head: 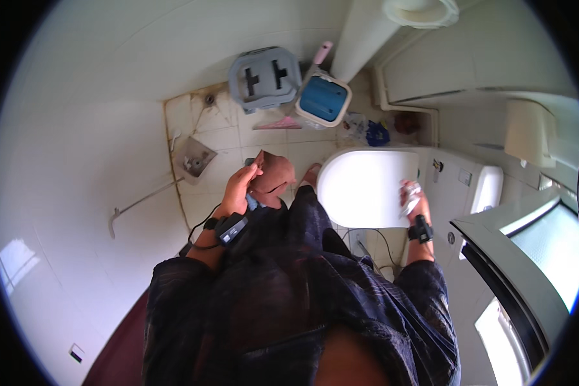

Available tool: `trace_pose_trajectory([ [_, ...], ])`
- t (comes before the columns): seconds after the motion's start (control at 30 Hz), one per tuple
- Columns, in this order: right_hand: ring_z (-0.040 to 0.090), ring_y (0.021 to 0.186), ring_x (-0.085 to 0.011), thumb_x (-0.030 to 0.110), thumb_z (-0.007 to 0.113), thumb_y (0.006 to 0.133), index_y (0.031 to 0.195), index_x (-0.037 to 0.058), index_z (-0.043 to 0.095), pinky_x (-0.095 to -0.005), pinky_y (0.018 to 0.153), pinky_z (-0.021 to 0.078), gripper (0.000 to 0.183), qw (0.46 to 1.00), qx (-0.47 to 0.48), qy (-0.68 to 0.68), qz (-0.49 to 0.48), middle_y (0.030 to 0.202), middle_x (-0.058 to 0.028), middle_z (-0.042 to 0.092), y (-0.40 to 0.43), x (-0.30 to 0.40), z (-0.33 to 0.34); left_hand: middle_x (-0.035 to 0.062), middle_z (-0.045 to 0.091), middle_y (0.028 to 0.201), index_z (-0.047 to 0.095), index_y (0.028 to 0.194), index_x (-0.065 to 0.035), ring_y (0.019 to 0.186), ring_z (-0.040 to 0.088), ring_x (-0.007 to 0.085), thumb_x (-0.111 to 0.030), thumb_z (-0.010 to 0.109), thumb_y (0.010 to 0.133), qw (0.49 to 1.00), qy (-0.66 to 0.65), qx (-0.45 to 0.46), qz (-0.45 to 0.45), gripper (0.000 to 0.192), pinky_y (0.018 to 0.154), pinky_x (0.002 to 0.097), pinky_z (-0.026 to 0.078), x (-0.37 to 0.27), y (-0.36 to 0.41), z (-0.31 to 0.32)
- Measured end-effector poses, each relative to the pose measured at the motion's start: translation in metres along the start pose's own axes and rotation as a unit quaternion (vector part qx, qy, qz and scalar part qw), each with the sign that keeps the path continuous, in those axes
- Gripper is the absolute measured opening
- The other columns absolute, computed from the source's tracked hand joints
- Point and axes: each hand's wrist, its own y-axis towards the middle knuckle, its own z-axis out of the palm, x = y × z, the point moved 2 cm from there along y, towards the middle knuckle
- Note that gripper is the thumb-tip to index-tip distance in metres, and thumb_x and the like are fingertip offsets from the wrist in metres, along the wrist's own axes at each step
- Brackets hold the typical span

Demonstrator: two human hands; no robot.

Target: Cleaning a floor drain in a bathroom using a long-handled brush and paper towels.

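My left hand (pixel 241 186) grips the edge of a brown, soft-looking object (pixel 271 174), perhaps a bag or a piece of leather; its exact kind cannot be told. A bluish cloth-like thing (pixel 254 201) shows just below it. Over the right end of a closed white toilet lid (pixel 366 188), my right hand (pixel 413 199) is closed around a crumpled white tissue or wipe (pixel 411 197). That hand is slightly blurred, and whether the tissue touches the lid cannot be told. Both wrists carry black strapped devices.
A grey plastic basin (pixel 265 79) and a blue-topped bin (pixel 324 99) stand by the far wall, near a white pipe (pixel 366 38). Plastic bags (pixel 377 132) lie beyond the toilet. A small dustpan-like container (pixel 195 160) sits at left. An open window frame (pixel 526 231) juts in at right.
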Motion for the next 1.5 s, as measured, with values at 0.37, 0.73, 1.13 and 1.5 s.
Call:
trace_pose_trajectory([
  [0.37, 0.058, 0.086, -0.0333, 0.027, 0.052, 0.081, 0.091, 0.0039, 0.061, -0.0372, 0.075, 0.0454, 0.027, 0.656, 0.358, -0.661, -0.069, 0.089, -0.0171, 0.062, -0.015, -0.244, 0.11, -0.004, 0.055, 0.079, 0.062, 0.079, -0.008, 0.076, 0.047, 0.0055, -0.029, 0.061, 0.083, 0.994, -0.087, -0.06, 0.021, 0.022, 0.072, 0.0206, 0.035, 0.01, -0.015, -0.128],
  [0.73, 0.055, 0.069, -0.0179, 0.017, 0.058, 0.078, 0.094, 0.0, 0.058, -0.0323, 0.065, 0.0439, 0.024, 0.659, 0.332, -0.659, 0.146, 0.079, -0.0046, 0.061, -0.033, -0.329, 0.253, 0.0016, 0.056, 0.085, 0.06, 0.083, -0.0062, 0.081, 0.05, 0.0107, -0.027, 0.058, 0.084, 0.97, -0.211, -0.125, 0.011, 0.021, 0.074, 0.0239, 0.039, 0.022, -0.046, -0.34],
  [1.13, 0.052, 0.081, -0.0128, 0.015, 0.052, 0.084, 0.103, 0.0014, 0.057, -0.029, 0.074, 0.0417, 0.024, 0.511, 0.519, -0.578, 0.368, 0.089, -0.0009, 0.059, -0.057, -0.345, 0.367, 0.0067, 0.062, 0.1, 0.063, 0.102, -0.0042, 0.093, 0.055, 0.0141, -0.01, 0.056, 0.082, 0.968, -0.182, -0.168, -0.046, 0.022, 0.082, 0.0239, 0.043, 0.103, -0.07, -0.439],
  [1.5, 0.053, 0.091, -0.0147, 0.016, 0.049, 0.087, 0.106, 0.0012, 0.056, -0.0288, 0.082, 0.0404, 0.025, 0.479, 0.626, -0.513, 0.34, 0.099, -0.0056, 0.06, -0.017, -0.346, 0.423, 0.0081, 0.061, 0.102, 0.063, 0.102, -0.0051, 0.092, 0.056, 0.0168, -0.014, 0.058, 0.081, 0.934, -0.231, -0.178, -0.207, 0.023, 0.081, 0.0262, 0.044, 0.132, -0.035, -0.417],
])
